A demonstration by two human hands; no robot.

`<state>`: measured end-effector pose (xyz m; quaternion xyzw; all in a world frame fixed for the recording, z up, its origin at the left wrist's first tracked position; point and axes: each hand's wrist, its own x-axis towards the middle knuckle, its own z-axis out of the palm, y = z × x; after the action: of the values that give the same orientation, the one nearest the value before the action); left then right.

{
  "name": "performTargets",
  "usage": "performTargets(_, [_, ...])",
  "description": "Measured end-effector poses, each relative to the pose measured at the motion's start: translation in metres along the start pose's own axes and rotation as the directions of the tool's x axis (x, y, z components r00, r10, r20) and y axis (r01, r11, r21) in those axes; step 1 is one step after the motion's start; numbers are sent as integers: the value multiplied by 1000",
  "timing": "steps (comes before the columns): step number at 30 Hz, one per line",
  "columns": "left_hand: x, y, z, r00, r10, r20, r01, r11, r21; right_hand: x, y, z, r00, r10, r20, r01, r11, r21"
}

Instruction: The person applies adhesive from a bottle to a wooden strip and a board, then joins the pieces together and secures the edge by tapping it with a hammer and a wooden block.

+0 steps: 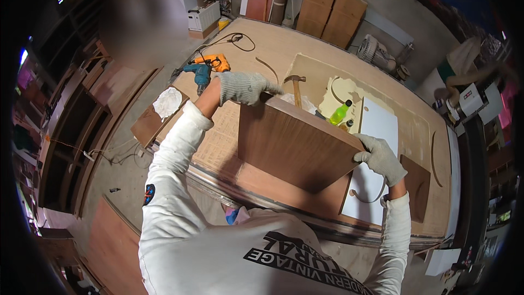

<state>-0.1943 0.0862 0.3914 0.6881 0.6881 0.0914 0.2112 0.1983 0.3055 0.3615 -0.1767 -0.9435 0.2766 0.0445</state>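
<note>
Brown wood grain covers the board (295,142), which stands tilted in the middle of the frame, above the near part of the tabletop (262,43); whether its lowest corner touches down, I cannot tell. The left grip (246,88), in a grey knit glove, is closed over the board's upper-left corner, its fingers lying along the top edge; just how the thumb sits is hidden. The right grip (385,159), gloved alike, clasps the right-hand corner, thumb on the near face and fingers over the edge. The board looks thick and stiff, probably fairly heavy, with a smooth face that could slip against knit fabric; its sharp corners would likely chip if knocked. Opposite edges seem the best places to hold, palms spread wide so the weight is shared and the face stays unmarked. Behind it, toward the frame's upper centre, lie a hammer (297,90) and a green bottle (340,113); a white panel (380,117) is right of centre, and a blue drill (200,76) rests upper left.
</note>
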Motion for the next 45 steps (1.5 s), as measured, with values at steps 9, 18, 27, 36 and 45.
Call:
performTargets(9, [106, 51, 57, 983, 135, -125, -130, 990, 46, 23, 11, -13, 997, 75, 4, -74, 996, -55])
performTargets(18, [151, 26, 53, 985, 126, -117, -147, 970, -192, 30, 115, -27, 872, 142, -469, -82, 986, 147])
performTargets(27, [86, 86, 60, 980, 71, -186, -84, 994, -64, 42, -43, -50, 716, -368, -593, 160, 914, -374])
performTargets(36, [71, 90, 74, 982, 46, -183, -52, 998, -27, 42, -37, 25, 807, -267, -527, 19, 904, -427])
performTargets(45, [59, 90, 78, 971, 82, -225, -70, 996, 60, 46, -49, -15, 730, -280, -624, 164, 957, -239])
